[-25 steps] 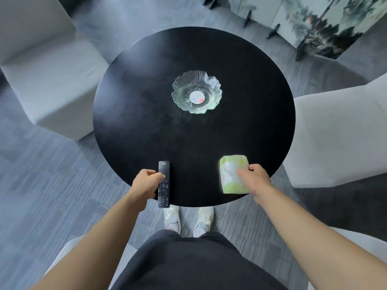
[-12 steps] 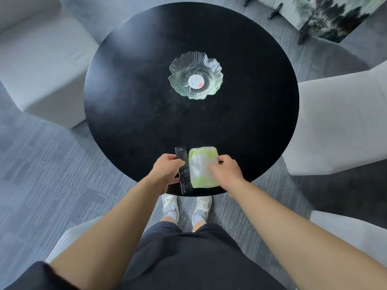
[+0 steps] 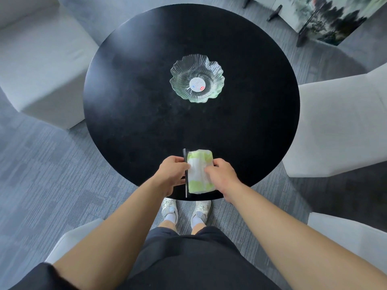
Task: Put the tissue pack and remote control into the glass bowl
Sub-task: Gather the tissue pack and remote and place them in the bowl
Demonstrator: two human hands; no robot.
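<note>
A flower-shaped glass bowl (image 3: 178, 80) with a round label in its bottom sits near the middle of the round black table (image 3: 129, 97), with nothing in it. At the table's near edge a green and white tissue pack (image 3: 199, 164) lies over the black remote control (image 3: 184, 152), of which only a thin strip along the pack's left side shows. My left hand (image 3: 170, 174) grips the remote from the left. My right hand (image 3: 222, 177) holds the tissue pack from the right. Both hands press the two things together.
White upholstered chairs stand at the left (image 3: 39, 65), at the right (image 3: 343, 126) and close to my legs on both sides. A painted folding screen (image 3: 335, 19) stands at the back right. Grey carpet surrounds the table.
Both hands have drawn together at the table's near edge. The tissue pack moved left from beside the remote and now covers most of it.
</note>
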